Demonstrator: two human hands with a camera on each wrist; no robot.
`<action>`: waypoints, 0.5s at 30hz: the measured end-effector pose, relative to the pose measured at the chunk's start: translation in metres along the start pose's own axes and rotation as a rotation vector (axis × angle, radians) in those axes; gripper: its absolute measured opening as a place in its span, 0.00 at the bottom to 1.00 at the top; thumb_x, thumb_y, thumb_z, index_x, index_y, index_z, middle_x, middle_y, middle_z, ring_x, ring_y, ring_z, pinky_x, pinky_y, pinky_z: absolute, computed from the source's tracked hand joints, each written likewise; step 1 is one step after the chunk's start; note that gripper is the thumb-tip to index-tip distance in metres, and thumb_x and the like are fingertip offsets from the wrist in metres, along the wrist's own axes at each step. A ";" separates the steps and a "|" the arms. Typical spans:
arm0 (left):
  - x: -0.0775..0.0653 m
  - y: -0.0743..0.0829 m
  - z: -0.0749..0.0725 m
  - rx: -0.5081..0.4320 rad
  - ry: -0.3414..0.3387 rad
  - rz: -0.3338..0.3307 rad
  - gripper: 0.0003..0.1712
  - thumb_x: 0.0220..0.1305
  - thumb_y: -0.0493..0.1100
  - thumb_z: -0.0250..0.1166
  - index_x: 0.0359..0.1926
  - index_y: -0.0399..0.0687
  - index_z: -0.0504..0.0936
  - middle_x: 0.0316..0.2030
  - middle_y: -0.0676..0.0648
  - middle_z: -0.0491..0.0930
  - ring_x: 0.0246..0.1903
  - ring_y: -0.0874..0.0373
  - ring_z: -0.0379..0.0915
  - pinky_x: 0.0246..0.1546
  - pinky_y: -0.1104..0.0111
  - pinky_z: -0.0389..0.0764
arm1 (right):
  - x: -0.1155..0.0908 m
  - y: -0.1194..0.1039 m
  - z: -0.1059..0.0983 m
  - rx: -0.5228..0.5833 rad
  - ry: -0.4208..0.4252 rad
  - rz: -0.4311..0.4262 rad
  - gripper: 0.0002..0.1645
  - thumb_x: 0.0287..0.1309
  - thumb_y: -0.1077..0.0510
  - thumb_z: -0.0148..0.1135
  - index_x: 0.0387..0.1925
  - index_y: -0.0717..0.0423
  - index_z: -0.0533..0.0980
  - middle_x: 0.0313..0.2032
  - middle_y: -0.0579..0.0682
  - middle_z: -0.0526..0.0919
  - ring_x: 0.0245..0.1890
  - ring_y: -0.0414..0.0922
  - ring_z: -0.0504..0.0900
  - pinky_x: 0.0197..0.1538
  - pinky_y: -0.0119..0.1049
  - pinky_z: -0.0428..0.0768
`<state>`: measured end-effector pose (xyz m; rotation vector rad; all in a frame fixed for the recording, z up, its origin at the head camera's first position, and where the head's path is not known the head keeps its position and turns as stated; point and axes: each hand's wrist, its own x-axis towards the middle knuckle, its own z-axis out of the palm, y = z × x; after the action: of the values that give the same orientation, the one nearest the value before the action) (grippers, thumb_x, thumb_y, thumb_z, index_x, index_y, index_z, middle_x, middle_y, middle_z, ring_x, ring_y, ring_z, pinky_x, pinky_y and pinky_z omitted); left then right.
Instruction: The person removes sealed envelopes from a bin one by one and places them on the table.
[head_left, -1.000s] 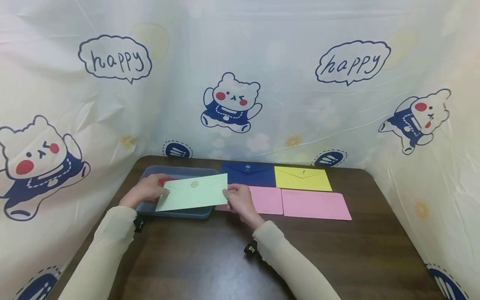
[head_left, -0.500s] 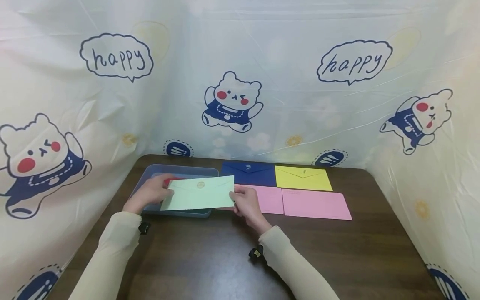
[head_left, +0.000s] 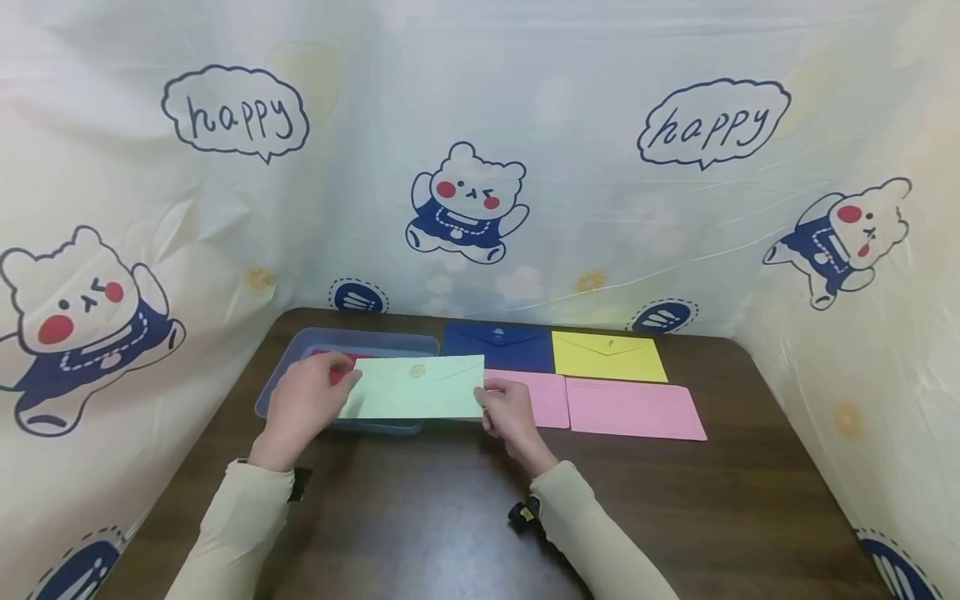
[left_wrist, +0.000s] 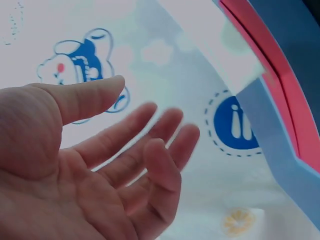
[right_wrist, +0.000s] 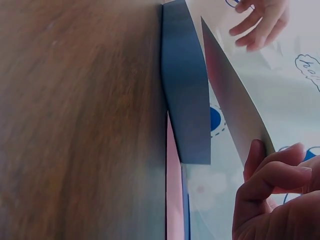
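My right hand (head_left: 513, 417) pinches the right end of a pale green envelope (head_left: 420, 392) between thumb and fingers. The envelope is raised above the front of a blue-grey tray (head_left: 382, 428), flap side towards me with a round seal mark. In the right wrist view the envelope (right_wrist: 235, 95) appears nearly edge-on above the tray. My left hand (head_left: 303, 404) is by its left end; in the left wrist view that hand (left_wrist: 125, 165) has spread, loosely bent fingers and holds nothing. Red envelopes (left_wrist: 287, 95) lie in the tray, partly hidden by the green one.
Right of the tray, a dark blue envelope (head_left: 498, 346) and a yellow envelope (head_left: 611, 357) lie in the back row. Two pink envelopes lie in front, the right one (head_left: 633, 408) fully visible. The brown table (head_left: 450, 517) meets a printed curtain (head_left: 585, 167) behind.
The green envelope has moved right and levelled out in my right hand. My left hand has turned and drawn slightly towards me, uncovering more red in the tray.
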<state>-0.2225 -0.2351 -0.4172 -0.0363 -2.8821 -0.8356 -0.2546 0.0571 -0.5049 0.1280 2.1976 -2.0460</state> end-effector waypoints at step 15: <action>-0.019 0.004 0.032 -0.031 -0.062 0.021 0.13 0.57 0.38 0.80 0.43 0.38 0.90 0.32 0.45 0.86 0.29 0.51 0.77 0.32 0.56 0.85 | -0.007 0.006 -0.029 -0.002 0.015 -0.004 0.15 0.72 0.61 0.63 0.54 0.66 0.81 0.17 0.49 0.74 0.12 0.40 0.69 0.17 0.28 0.62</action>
<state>-0.2072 -0.2148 -0.4443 -0.0967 -2.9209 -0.8914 -0.2477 0.0871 -0.5081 0.1400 2.2100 -2.0516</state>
